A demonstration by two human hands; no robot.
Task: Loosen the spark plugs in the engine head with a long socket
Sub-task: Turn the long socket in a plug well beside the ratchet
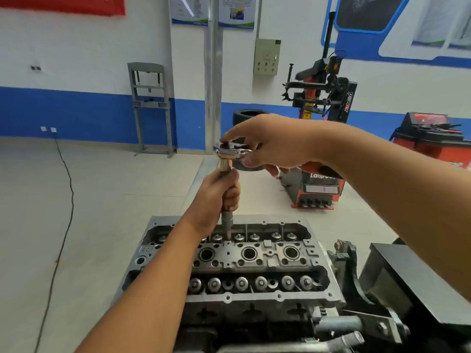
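Observation:
A grey engine head (229,296) lies in front of me, with three open round spark plug wells (249,253) along its middle and valve springs in rows on both sides. A long dark socket (226,225) stands upright above the head, its lower end near the far valve row. My left hand (216,197) grips the socket's shaft. A chrome ratchet (229,151) sits on top of the socket. My right hand (267,143) holds the ratchet head, fingers curled over it. The ratchet's handle is hidden behind my right hand.
A dark metal stand and bracket (356,281) hold the engine head at the right. A red tyre changer (318,128) stands behind, with a tyre (248,115) by the blue-striped wall. A black cable (63,212) runs across the floor at left. A grey press frame (150,108) stands against the wall.

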